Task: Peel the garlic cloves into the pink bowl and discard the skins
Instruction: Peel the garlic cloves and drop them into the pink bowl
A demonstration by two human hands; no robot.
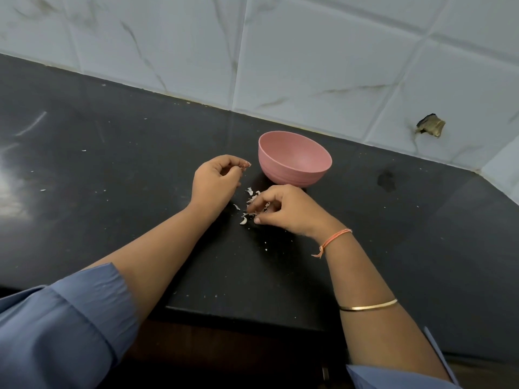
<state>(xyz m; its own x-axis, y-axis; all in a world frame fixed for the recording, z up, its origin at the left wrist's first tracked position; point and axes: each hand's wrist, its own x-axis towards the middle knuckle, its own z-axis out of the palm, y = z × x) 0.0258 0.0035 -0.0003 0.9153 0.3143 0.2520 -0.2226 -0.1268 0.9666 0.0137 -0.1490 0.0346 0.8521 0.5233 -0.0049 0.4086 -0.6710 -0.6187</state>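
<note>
Your left hand [214, 182] hangs just above the dark surface [112, 141], to the left of the pink bowl [295, 158], with the fingers curled in toward the thumb. The fingertips [245, 165] are pinched together near the bowl's rim, and a small pale scrap shows between them; it is too small to tell whether it is a clove or a bit of skin.

Your right hand [289, 209] is lower, in front of the bowl and down on the surface. Its fingers are bent and drawn narrow, the tips closing on the little heap of white garlic skins [251, 202] that lies between your two hands. Some skins sit under the fingers, others lie loose just beside them, and one curved piece [243, 220] rests at the near edge of the heap, close to your thumb.

The pink bowl stands upright on the surface, near the tiled wall [309, 66]; its inside shows nothing from this angle. Fine white flecks are scattered over the surface toward you. An orange thread [335, 237] circles your right wrist, and a thin gold bangle [368, 306] sits further up that forearm.
</note>
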